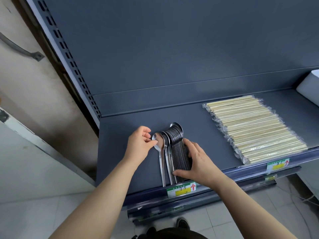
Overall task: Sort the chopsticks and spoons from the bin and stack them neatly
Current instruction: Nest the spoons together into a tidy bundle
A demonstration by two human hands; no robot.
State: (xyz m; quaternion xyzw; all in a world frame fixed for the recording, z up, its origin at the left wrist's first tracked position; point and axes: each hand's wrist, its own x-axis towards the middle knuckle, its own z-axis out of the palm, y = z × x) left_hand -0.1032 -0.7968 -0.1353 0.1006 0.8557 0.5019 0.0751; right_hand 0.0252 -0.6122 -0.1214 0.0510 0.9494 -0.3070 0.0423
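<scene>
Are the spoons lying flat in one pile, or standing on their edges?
On edge. The spoons lean side by side in a row, held between left hand and right hand.

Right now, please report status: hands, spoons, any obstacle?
Left hand pinching the outer spoon. Right hand holding the spoon stack on edge. Chopsticks laid out to the right, apart. Nothing blocking.

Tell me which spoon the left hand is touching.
The leftmost spoon, lying apart from the stack; the left hand pinches its bowl.

Head view, looking steeply down, close above shelf [131, 169]
</scene>
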